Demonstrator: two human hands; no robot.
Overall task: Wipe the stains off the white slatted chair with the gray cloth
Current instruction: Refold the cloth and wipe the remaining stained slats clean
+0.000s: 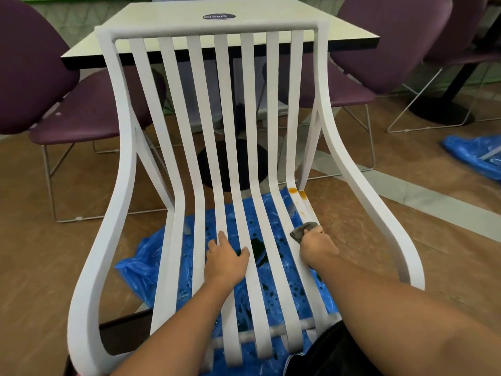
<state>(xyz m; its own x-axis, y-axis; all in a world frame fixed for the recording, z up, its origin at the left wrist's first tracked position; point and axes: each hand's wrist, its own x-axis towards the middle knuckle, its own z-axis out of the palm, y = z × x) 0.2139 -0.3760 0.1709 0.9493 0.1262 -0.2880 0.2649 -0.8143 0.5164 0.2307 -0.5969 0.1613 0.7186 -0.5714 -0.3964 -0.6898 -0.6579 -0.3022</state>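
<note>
1. Brown flooring (27,213) fills the room, with a pale square table (271,25) at the top of the frame and purple shell chairs (32,63) at the upper left and upper right.
2. At the centre stands the white slatted chair (206,29), on a crumpled blue plastic sheet (151,256) that shows through its seat gaps.
3. My left hand (226,260) lies flat on the middle seat slats at lower centre, fingers straight, holding nothing, steadying the chair.
4. My right hand (317,246), right of centre, has its fingers curled tight round the bunched gray cloth (303,230), pressing it on the rightmost slats.
5. Above the cloth, at the bend where seat meets back, sit the orange stains (294,189), not yet wiped, with small orange specks (302,212) between them and the cloth.
6. Risks, as I judge them:
   - a wide stroke could smear orange onto the clean neighbouring slat;
   - the slat edges and gaps may keep residue the cloth skips;
   - the chair might slide on the slick sheet if my left hand eases off.
7. Writing: a dark oval label (219,16) on the table carries pale letters, perhaps "ClayG", too blurred to be sure.
</note>
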